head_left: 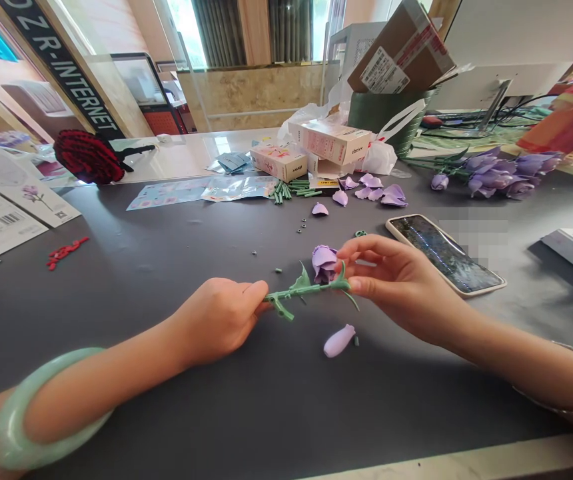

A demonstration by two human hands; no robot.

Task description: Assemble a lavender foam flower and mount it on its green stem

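My left hand is closed round one end of a green plastic flower stem with small leaves, held level above the dark table. At the stem's other end, the thumb and fingers of my right hand pinch the green leafy cup. A purple flower head shows just behind the stem, beside my right fingertips; whether they touch it I cannot tell. Nearer to me lies a pale purple bud-shaped piece with a tiny green peg beside it.
A phone lies right of my right hand. Further back are loose purple petals, green stem pieces, small boxes and finished purple flowers. Red pieces and printed sheets lie left.
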